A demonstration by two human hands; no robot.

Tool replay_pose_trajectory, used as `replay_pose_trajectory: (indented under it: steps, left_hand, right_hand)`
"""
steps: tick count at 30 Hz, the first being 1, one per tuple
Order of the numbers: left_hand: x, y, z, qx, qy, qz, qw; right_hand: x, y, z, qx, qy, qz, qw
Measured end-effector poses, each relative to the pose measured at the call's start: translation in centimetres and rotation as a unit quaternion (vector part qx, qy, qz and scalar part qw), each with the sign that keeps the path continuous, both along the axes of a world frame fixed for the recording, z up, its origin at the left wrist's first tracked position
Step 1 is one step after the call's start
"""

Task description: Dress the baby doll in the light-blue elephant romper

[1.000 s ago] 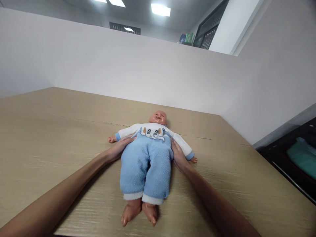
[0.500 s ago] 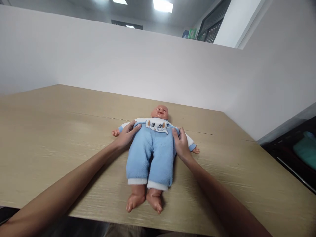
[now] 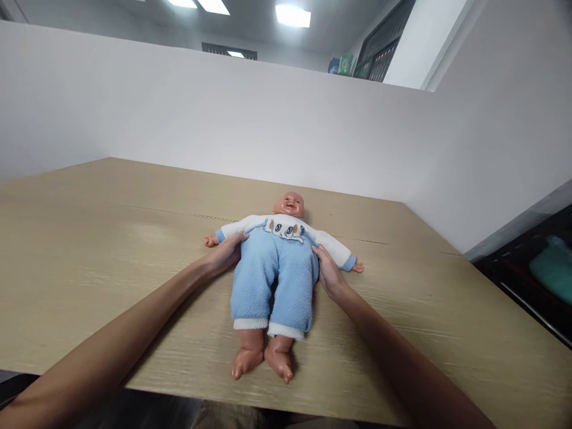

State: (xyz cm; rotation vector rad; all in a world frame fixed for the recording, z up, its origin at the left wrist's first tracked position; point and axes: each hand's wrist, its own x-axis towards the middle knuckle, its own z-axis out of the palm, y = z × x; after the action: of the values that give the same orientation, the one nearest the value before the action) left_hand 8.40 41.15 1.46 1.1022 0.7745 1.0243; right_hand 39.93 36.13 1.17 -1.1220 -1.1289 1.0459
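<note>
A baby doll lies on its back, its head toward the wall and its bare feet toward me. It wears a white long-sleeved top and fuzzy light-blue overalls with white cuffs and an elephant face on the bib. At the left side of the doll's waist, my left hand is closed on the overalls' edge, thumb along the cloth. My right hand grips the opposite side the same way. The fingers of both hands are mostly hidden beside and behind the doll's body. Both doll arms are spread outward.
The doll rests on a wide wooden table with a thin seam across it. A white partition rises behind the table and continues on the right. Beyond the right edge is a dark container with a teal cloth.
Both hands have slid down from the bib's top corners to the sides of the waist. More of the white sleeves shows, and the overalls' top edge sits a little lower at the sides.
</note>
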Motion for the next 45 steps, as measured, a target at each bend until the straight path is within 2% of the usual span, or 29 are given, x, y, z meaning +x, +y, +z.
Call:
replay_pose_trajectory:
  steps: [3,8,12,17,22,26,28,32,37,40,45]
  left_hand:
    - [1.1,0.1,-0.3,-0.046,-0.072,-0.031,0.996]
    - [1.0,0.6,-0.3,-0.002,-0.016,0.029,0.999]
    - [0.5,0.2,1.1,0.07,0.044,0.064,0.995]
    - [1.5,-0.6,2.6,0.119,0.035,0.069,0.99]
    - [0.5,-0.1,2.1,0.179,0.168,0.058,0.968]
    - [-1.5,0.4,1.2,0.248,0.306,0.037,0.919]
    - [-1.9,0.2,1.0,0.258,0.331,0.028,0.907]
    - [-0.8,-0.5,1.2,0.226,0.268,0.019,0.936]
    - [1.8,-0.8,1.2,0.131,0.078,0.064,0.986]
    - [2.6,-0.7,0.9,0.087,0.006,0.062,0.994]
    - [2.5,-0.6,1.1,0.058,-0.03,0.042,0.997]
  right_hand:
    - [-0.9,0.6,-0.7,-0.011,0.064,0.017,0.998]
    - [-0.8,0.8,-0.4,-0.02,0.072,0.013,0.997]
    - [-0.4,-0.1,1.2,0.027,0.011,0.006,1.0]
    - [-0.8,-0.2,2.2,0.087,-0.047,0.006,0.995]
    - [0.3,0.7,1.9,0.067,-0.104,0.055,0.991]
    - [2.0,-0.6,2.5,0.067,-0.155,0.073,0.983]
    - [2.2,-1.1,2.5,0.067,-0.15,0.077,0.983]
    - [1.1,-0.7,1.2,0.042,-0.068,0.081,0.993]
    - [-0.5,0.6,-0.7,0.009,0.08,0.06,0.995]
    - [-0.7,0.9,-0.8,0.014,0.129,0.058,0.99]
    - [-0.5,1.2,-0.6,0.014,0.15,0.062,0.987]
